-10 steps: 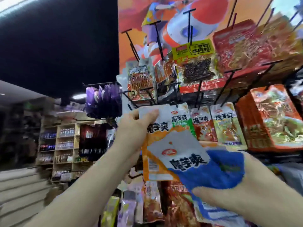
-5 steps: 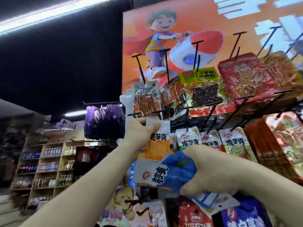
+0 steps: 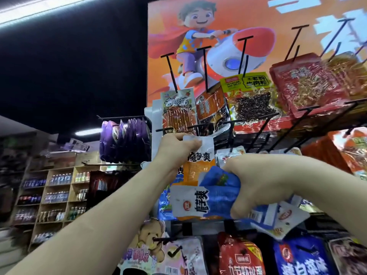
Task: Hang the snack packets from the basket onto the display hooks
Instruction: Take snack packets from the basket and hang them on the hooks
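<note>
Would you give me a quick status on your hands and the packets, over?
Left hand pinches top of orange packet by a hook. Right hand grips bunched blue packets. Hung packets crowd the next hook.

orange packet (image 3: 199, 165) in the left grip (image 3: 174, 149) now higher, near the hook (image 3: 164, 129)

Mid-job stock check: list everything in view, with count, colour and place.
orange packet: one, orange and white, centre, raised
blue packets: several, blue and white, below it
display hooks: many, black, across rack
hung snack packets: many, mixed colours, rows above and below
purple packets: one row, purple, left of rack
poster: one, orange, behind top hooks
shelves: one unit, wooden, far left
left hand: pinches orange packet's top
right hand: grips blue packets
</note>
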`<state>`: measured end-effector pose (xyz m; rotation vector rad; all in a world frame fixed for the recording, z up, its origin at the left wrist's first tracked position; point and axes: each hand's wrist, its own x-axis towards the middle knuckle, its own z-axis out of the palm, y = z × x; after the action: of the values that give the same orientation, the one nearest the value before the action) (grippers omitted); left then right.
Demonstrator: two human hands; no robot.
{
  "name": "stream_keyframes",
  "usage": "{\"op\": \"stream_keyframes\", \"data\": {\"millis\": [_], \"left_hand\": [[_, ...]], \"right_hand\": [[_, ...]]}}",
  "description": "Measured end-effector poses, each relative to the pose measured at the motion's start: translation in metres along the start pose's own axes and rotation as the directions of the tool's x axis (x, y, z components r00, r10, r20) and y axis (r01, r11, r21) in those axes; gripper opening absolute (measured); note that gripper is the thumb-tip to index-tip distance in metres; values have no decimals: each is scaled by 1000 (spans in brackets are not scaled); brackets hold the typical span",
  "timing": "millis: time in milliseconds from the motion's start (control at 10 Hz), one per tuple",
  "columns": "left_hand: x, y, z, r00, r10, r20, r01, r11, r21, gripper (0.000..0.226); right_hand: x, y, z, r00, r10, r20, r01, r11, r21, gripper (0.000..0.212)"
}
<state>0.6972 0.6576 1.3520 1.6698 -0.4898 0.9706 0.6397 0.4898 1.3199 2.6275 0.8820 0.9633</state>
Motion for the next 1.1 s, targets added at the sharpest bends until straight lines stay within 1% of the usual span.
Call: {"op": "stream_keyframes", "data": {"millis": [100, 200, 300, 400, 500, 600, 700, 800, 900, 1000, 1100], "left_hand": [[1, 2, -1, 1000, -11, 13, 11, 1000, 15, 7], [1, 2, 0, 995, -76, 62, 82, 991, -104, 10], [2, 1, 3, 992, -89, 88, 100, 986, -137, 8], [2, 4, 5, 990, -119, 72, 128, 983, -129, 7], [0, 5, 6, 980, -186, 66, 195, 968, -161, 10], [0, 3, 4, 972, -212, 96, 226, 960, -167, 12], [-4, -1, 2, 991, -122, 47, 128, 982, -137, 10], [-9, -6, 2, 996, 29, -87, -30, 1000, -10, 8], [-8, -8, 1, 976, 177, -127, -160, 978, 135, 11], [-8, -7, 0, 965, 219, -146, -190, 964, 187, 11], [-7, -6, 0, 946, 296, -133, -233, 905, 356, 13]], "right_hand": [[-5, -1, -8, 998, 17, 55, -17, 1000, 13, 24], [-3, 2, -4, 998, 2, 62, 0, 999, -40, 23], [1, 4, 4, 999, -44, 17, 45, 998, -42, 24], [8, 10, 11, 999, -49, -12, 50, 994, 96, 44], [13, 17, 15, 1000, -18, -25, 21, 994, 106, 76], [15, 23, 19, 1000, -15, -4, 15, 996, 84, 92], [13, 24, 17, 1000, -14, -12, 15, 999, 40, 96], [10, 23, 11, 1000, -26, -7, 26, 999, 40, 74], [9, 22, 8, 999, -53, 12, 53, 997, 63, 44], [8, 19, 5, 997, -73, 36, 69, 993, 100, 32], [6, 18, 3, 996, -81, 44, 74, 986, 148, 25]]}}
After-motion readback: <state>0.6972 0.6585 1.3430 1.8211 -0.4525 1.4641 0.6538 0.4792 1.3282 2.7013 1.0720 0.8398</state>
